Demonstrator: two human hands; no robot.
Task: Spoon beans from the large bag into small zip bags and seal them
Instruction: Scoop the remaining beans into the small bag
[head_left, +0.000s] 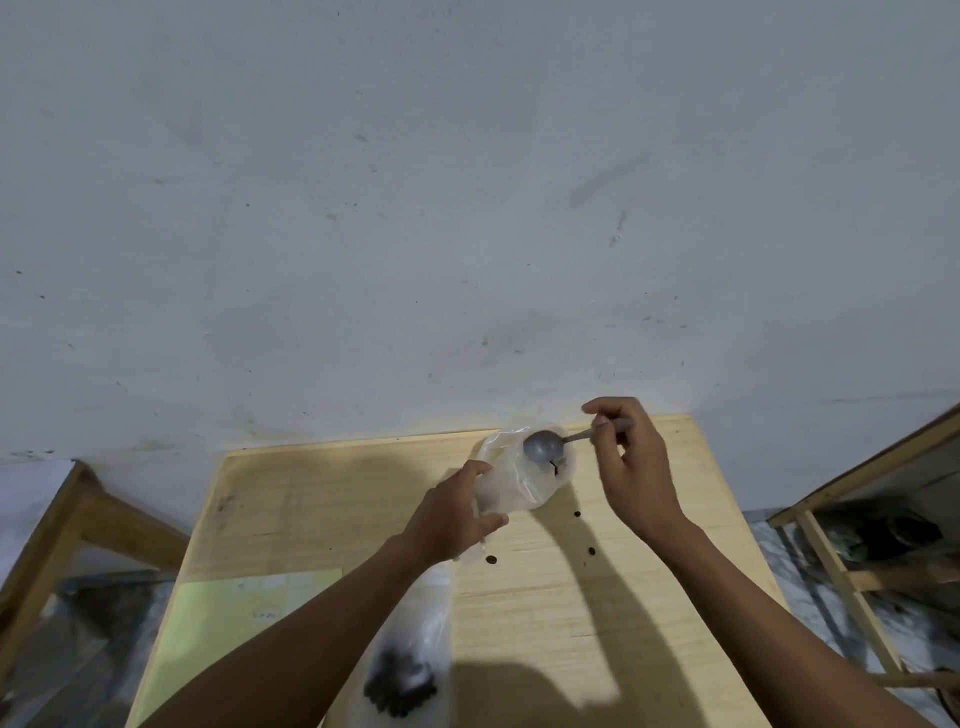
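My left hand grips a small clear zip bag and holds it up above the wooden table, its mouth turned to the far right. My right hand pinches the handle of a grey metal spoon. The spoon's bowl sits tipped at the bag's mouth, and a few dark beans show just under it. The large clear bag lies on the table near me under my left forearm, with a heap of dark beans inside.
Three loose beans lie scattered on the table below the small bag. A pale green sheet covers the table's near left part. Wooden frames stand to the left and right. A grey wall rises behind.
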